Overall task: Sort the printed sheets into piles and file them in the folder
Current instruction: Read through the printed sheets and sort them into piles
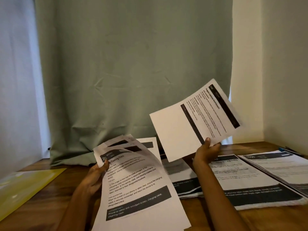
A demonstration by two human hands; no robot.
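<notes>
Two bare forearms, left grip, right grip, no sleeves

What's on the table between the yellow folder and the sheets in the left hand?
Only bare wood, in the head view: the folder lies flat at the table's left edge, and the left hand holds its sheets further right.

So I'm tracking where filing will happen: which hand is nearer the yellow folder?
Left. The left hand holds a sheaf just right of the yellow folder; the right hand lifts one sheet farther right, beyond it.
</notes>
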